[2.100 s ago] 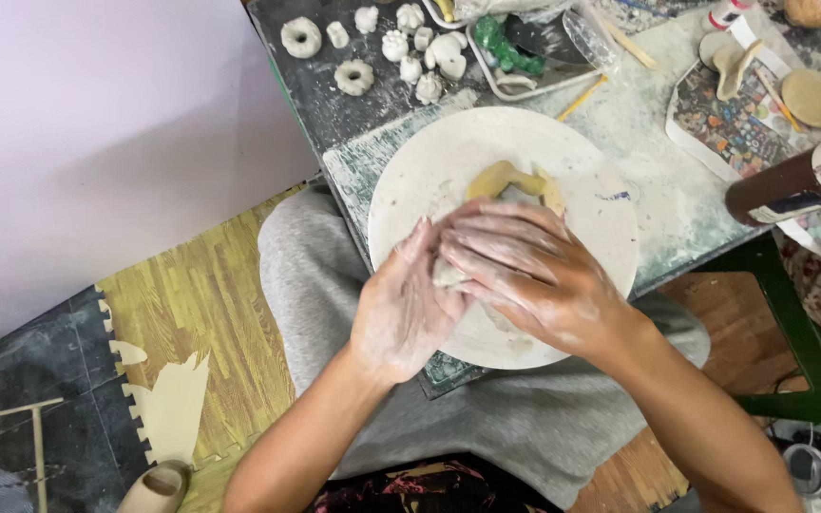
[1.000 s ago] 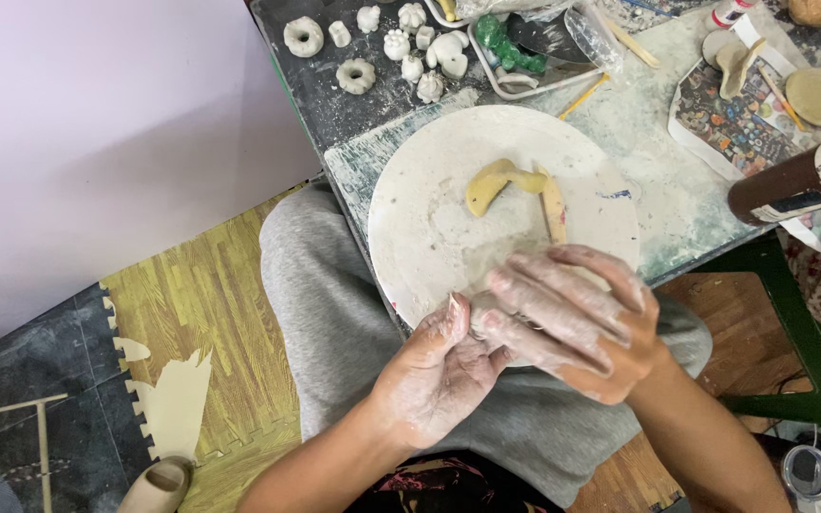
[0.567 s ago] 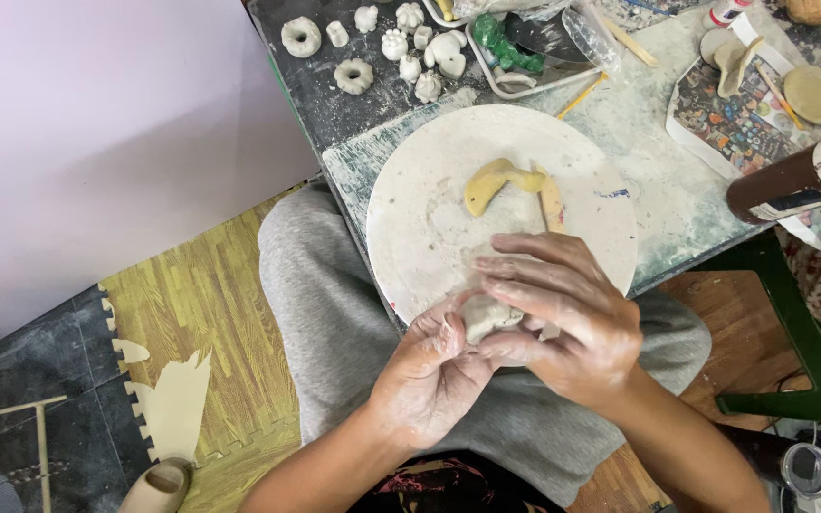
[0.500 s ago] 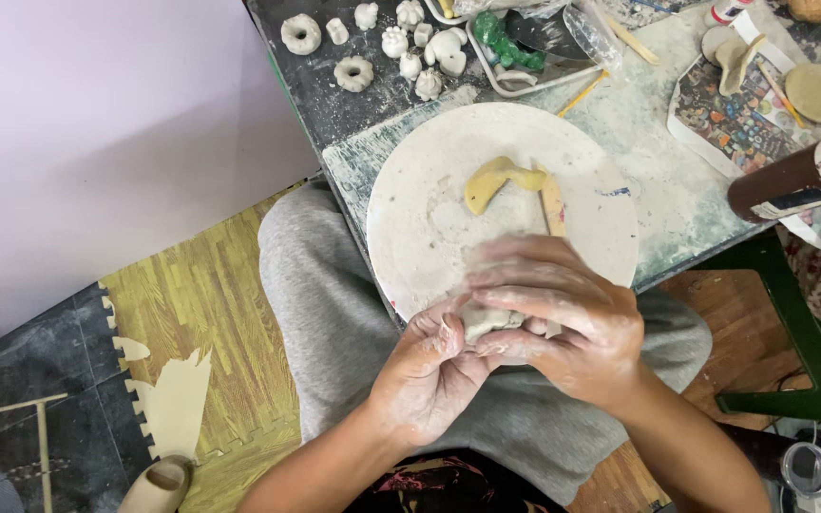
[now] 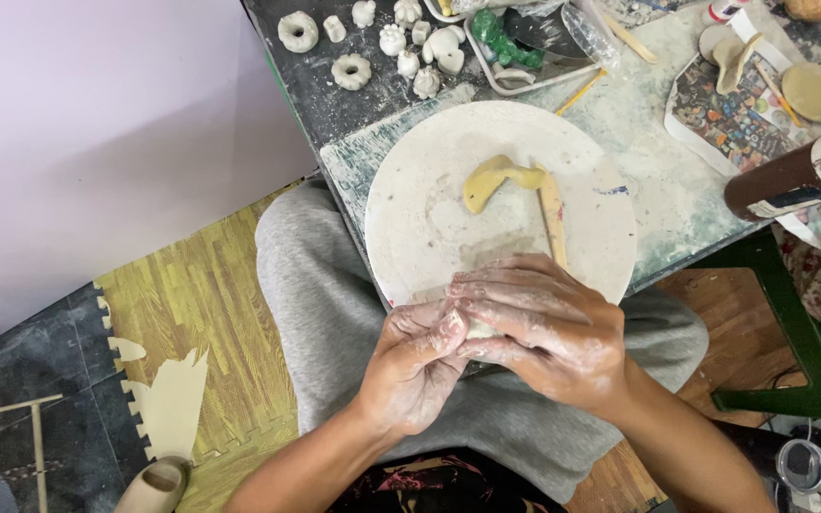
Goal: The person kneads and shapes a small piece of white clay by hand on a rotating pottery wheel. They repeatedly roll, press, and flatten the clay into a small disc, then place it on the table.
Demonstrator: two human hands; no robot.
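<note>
**Hands drawn back to the near rim of the disc, closed over a lump of clay**

Two seconds before, both hands had worked over the middle of the round white disc (image 5: 429,190); they had since pulled back to its near edge, above the lap in grey trousers (image 5: 315,313). The left hand (image 5: 415,366) was cupped upward, fingers curled, and the right hand (image 5: 544,328) lay over it, fingers bent down across the top. Between them only a small pale patch of the clay lump (image 5: 479,330) showed; both hands gripped it, pressed together.

On the disc lay a curved yellow tool (image 5: 496,178) and, touching its end, a flat wooden stick (image 5: 553,217).

Farther off on the dusty table (image 5: 658,180), a shallow tray (image 5: 486,71) held green bits (image 5: 501,30) and a few pale scraps. Left of the tray stood small white clay pieces (image 5: 410,47), two of them ring-shaped (image 5: 297,30). A brown roller (image 5: 795,176) lay at the right edge, beside a patterned sheet (image 5: 724,114).
</note>
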